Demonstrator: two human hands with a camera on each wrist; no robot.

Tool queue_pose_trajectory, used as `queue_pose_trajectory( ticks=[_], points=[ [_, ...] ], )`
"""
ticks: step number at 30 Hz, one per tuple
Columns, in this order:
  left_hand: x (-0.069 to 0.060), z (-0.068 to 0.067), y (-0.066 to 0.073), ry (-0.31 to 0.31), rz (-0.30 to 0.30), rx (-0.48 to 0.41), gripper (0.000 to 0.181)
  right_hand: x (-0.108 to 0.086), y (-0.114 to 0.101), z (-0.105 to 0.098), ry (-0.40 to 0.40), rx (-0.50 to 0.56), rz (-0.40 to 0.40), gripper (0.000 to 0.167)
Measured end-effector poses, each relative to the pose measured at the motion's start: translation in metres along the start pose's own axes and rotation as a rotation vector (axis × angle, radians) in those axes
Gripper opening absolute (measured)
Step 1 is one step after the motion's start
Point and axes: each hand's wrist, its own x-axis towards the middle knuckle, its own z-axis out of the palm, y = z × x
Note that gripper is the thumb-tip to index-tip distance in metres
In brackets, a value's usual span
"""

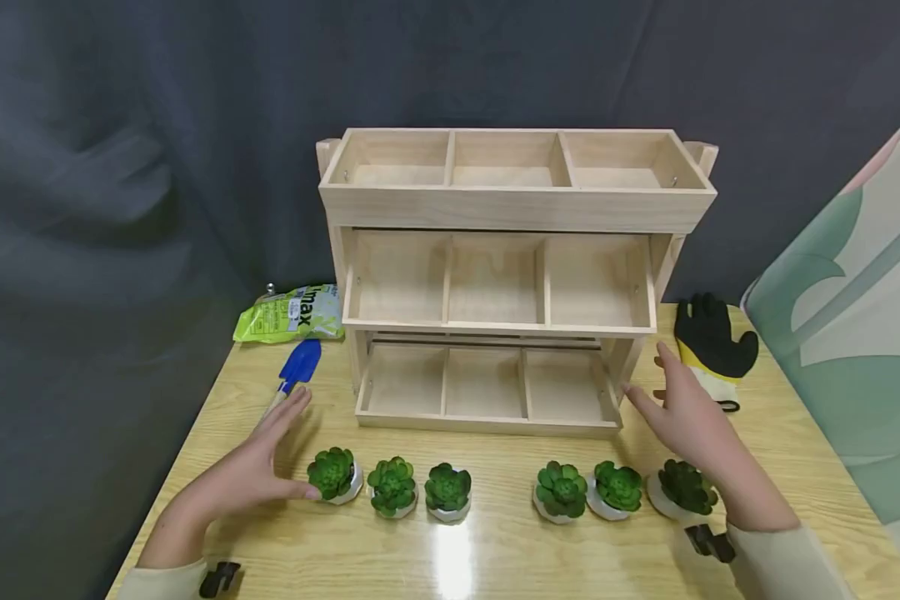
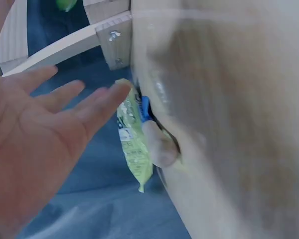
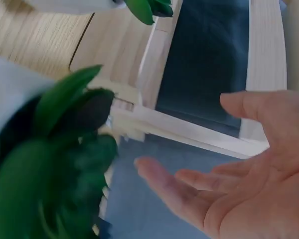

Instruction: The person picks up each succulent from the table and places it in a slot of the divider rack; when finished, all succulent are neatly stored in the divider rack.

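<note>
A dark curtain (image 1: 495, 67), potted plants (image 1: 393, 485), blue trowel (image 1: 301, 363) and glove (image 1: 711, 340) suggest an indoor gardening corner.

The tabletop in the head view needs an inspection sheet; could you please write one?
Surface: pale wood-grain tabletop, light reflection near the front.
Job's things: six potted plants in two groups of three; three-tier wooden rack behind.
Clutter: green bag and blue trowel left of the rack, black-and-yellow glove right.
Hands: both hold nothing; left hand beside the leftmost plant, right hand near the rack's right side.
Cables: nothing seen.
Surroundings: dark curtain behind, patterned cloth at right.
</note>
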Motion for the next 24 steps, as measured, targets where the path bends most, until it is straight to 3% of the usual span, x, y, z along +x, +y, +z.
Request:
queue_pose_trajectory(
  ticks=[6, 11, 17, 24],
  points=[
    [-0.007, 0.004, -0.009, -0.114, -0.061, -0.026, 0.125, 0.022, 0.01, 0.002, -0.165, 0.285, 0.155, 0.092],
    [-0.005, 0.007, -0.014, -0.174, -0.017, -0.138, 0.113, 0.028, 0.018, 0.004, -0.264, 0.473, 0.205, 0.085],
    [-0.002, 0.014, -0.012, -0.173, -0.058, -0.148, 0.104, 0.033, 0.021, 0.01, -0.295, 0.525, 0.224, 0.077],
    [0.001, 0.019, -0.011, -0.149, -0.038, -0.078, 0.099, 0.036, 0.023, 0.016, -0.308, 0.537, 0.237, 0.076]
  ],
)
